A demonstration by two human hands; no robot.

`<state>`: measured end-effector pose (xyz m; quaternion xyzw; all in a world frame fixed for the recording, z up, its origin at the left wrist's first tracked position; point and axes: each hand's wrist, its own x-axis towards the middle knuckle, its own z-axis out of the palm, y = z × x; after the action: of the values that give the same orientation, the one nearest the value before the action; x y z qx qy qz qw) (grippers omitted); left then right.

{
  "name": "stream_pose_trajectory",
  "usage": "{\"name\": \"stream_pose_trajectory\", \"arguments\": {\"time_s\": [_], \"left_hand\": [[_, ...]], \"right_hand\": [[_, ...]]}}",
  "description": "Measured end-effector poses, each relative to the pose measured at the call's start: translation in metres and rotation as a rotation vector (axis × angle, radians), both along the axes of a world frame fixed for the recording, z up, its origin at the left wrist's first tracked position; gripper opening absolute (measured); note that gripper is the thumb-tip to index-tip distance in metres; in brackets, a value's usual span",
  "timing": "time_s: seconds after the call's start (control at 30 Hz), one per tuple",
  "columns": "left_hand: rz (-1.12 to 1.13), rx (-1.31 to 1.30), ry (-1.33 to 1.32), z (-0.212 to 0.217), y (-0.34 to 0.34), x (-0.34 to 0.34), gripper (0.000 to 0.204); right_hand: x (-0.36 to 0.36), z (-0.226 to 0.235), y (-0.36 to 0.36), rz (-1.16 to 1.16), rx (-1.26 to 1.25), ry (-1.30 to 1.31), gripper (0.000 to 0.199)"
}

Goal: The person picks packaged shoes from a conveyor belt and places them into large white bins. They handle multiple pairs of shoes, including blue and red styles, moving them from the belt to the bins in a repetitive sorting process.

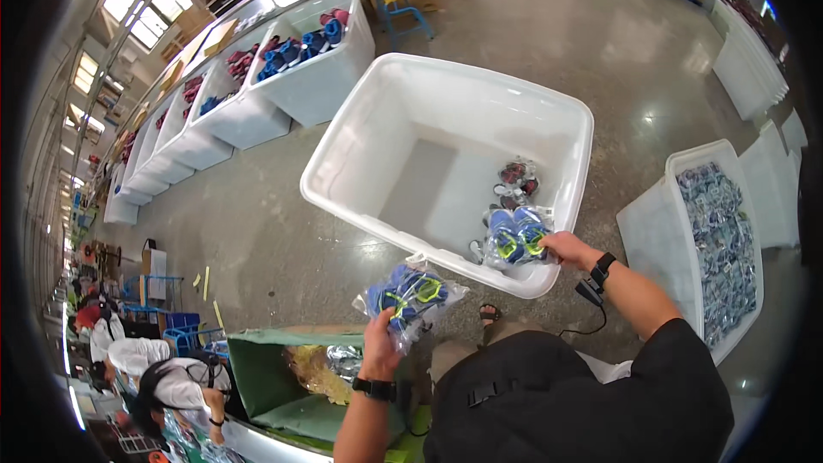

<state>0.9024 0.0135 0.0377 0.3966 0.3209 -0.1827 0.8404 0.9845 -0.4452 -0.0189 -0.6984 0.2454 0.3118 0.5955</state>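
My left hand (380, 340) is closed on a clear plastic bag holding a pair of blue shoes (408, 288) with yellow-green trim, held outside the near wall of a big white bin (369, 221). My right hand (569, 249) grips another bagged pair of blue shoes (517, 233) at the bin's near right corner, over its inside. Beyond that bag, several bagged shoes with red and dark parts (516, 177) lie on the bin's bottom along the right side. Part of what lies beneath the right bag is hidden.
At right stands a white bin (641, 236) full of bagged shoes. A row of white bins (315, 77) with blue and red shoes runs along the left. A green container (257, 369) is at lower left, near a person in white (176, 390). A yellow-topped stool (397, 0) stands behind.
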Motion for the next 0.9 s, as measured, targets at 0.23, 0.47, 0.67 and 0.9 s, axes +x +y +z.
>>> {"name": "stream_pose_trajectory", "arguments": {"time_s": [0.23,0.47,0.67,0.9], "left_hand": [[-0.248,0.331,-0.055,-0.019,-0.018,0.15,0.019],[-0.371,0.492,0.016,-0.037,-0.017,0.282,0.04],[-0.592,0.589,-0.107,-0.12,0.013,0.397,0.052],[-0.816,0.975,-0.111,-0.243,0.053,0.484,0.067]], "right_hand": [[0.023,-0.017,-0.044,-0.207,-0.094,0.023,0.032],[0.07,-0.036,-0.032,-0.245,-0.152,0.066,0.036],[0.124,-0.076,0.013,-0.309,-0.259,0.135,0.041],[0.184,-0.139,0.083,-0.276,-0.292,0.243,0.039]]}}
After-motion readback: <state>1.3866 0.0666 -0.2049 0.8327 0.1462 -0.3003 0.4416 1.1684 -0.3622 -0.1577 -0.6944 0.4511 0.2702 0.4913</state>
